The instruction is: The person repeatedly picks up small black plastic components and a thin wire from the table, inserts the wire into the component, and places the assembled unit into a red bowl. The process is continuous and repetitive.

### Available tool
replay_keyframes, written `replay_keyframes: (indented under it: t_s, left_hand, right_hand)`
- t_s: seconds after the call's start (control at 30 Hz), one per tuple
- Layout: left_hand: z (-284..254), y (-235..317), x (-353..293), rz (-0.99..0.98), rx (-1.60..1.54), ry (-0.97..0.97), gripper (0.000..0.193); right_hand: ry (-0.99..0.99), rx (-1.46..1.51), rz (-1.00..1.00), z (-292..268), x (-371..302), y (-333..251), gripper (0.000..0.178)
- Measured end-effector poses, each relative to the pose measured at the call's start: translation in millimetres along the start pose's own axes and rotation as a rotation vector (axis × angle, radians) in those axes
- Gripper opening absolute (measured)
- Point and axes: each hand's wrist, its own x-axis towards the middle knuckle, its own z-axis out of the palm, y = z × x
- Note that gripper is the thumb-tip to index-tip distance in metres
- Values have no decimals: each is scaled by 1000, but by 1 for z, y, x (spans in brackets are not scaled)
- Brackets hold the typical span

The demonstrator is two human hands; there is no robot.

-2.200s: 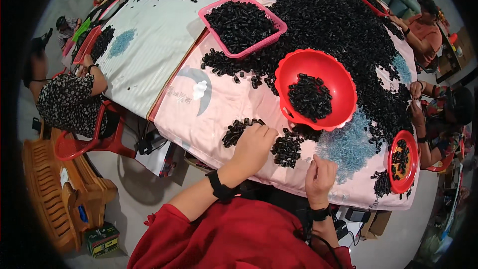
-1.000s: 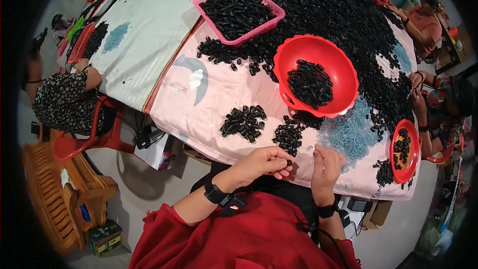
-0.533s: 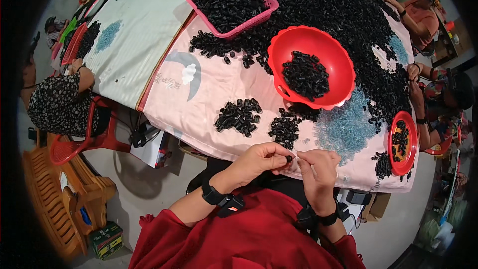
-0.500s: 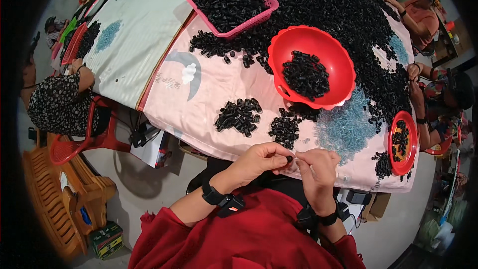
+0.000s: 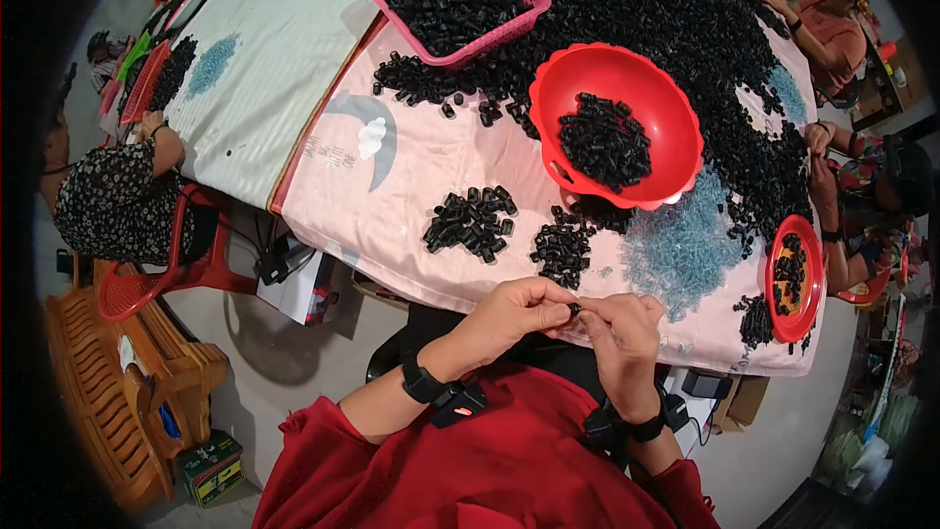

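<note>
My left hand (image 5: 511, 318) is closed in a pinch around a small black cylindrical piece (image 5: 575, 310) near the table's front edge. Against that piece press the fingertips of my right hand (image 5: 627, 328), closed too; whatever they hold is too small to make out. Just beyond my hands lie a small heap of black pieces (image 5: 562, 253) and a looser group of the same kind (image 5: 470, 225) to its left. A pile of thin, clear bluish pieces (image 5: 685, 250) spreads beyond my right hand.
A red scalloped bowl (image 5: 668, 122) and a pink basket (image 5: 539, 5) hold black pieces. A great mass of them (image 5: 646, 0) covers the far table. At right stands a red tray (image 5: 813, 304). Other people sit around; a red chair (image 5: 176, 279) and wooden bench (image 5: 108, 382) are left.
My right fingertips have come in closer against the black piece, narrowing the gap between my hands. The piece has shifted slightly to the right.
</note>
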Motion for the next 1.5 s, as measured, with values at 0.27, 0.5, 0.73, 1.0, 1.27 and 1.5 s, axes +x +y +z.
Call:
replay_keyframes:
  t_s: [0.27,0.5,0.73,1.0,1.27,1.5]
  left_hand:
    - [-1,-2,-3,-5,2,-5,24]
    - [1,0,-3,-5,34,-8,25]
    - [-6,2,-9,-75,11,-64,25]
    - [-6,4,-12,-205,108,-196,24]
    - [-8,5,-12,-162,56,-160,24]
    - [-5,3,-10,-46,-3,-65,29]
  right_hand:
    - [-13,-84,-66,0,-4,0,24]
    - [-31,-178,-99,2,-8,0,29]
    - [-76,316,285,1,-5,29,23]
    - [-24,-324,7,39,-6,51,19]
    - [-19,-387,-91,41,-4,55,19]
    - [-9,-234,-47,16,-1,29,16]
